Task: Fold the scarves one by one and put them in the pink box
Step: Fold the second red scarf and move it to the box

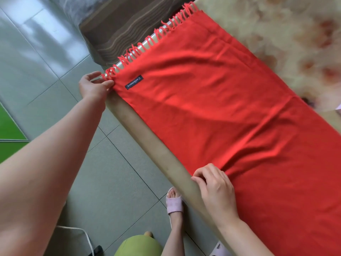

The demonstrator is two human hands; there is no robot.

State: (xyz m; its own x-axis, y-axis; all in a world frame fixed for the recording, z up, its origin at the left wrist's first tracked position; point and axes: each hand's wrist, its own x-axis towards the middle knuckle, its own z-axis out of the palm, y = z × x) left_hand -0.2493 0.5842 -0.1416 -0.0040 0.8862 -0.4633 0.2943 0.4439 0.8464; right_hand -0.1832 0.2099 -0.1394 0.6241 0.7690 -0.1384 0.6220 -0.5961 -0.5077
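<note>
The red scarf [221, 108] lies spread flat along the tabletop [147, 137], its fringe [153, 36] at the far end. The left hand [94, 85] pinches the near fringed corner and the right hand [214, 185] pinches the near long edge farther along. This looks like a grip for lifting that edge into a lengthwise fold.
</note>
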